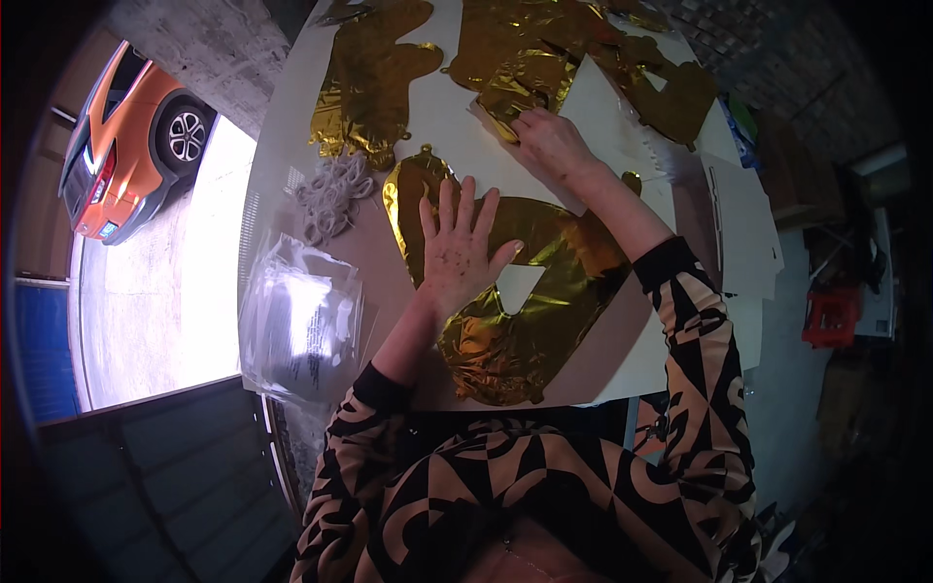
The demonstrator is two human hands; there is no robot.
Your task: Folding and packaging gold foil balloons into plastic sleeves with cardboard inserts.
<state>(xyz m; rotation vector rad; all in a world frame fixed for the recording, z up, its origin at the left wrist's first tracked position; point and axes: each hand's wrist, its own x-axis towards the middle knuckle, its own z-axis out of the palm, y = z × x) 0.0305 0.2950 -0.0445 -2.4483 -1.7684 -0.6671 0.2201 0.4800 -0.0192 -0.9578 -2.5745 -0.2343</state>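
A flat gold foil balloon (564, 335) with a small gap in its middle lies on the table right in front of me. My left hand (459, 251) rests on its left part, palm down with the fingers spread. Farther off, my right hand (552, 146) has its fingers closed on the edge of another gold foil balloon (515, 92), which looks partly folded. The fingertips there are partly hidden by the hand. More flat gold balloons lie at the far side, one at the far left (364, 83) and one at the far right (680, 102).
Left of the near balloon lie a bundle of pale looped strings (333, 194) and some clear plastic bags (301, 316). White sheets (743, 228) lie by the table's right edge. Beyond stand a red crate (832, 316) at right and an orange car (131, 146) outside at left.
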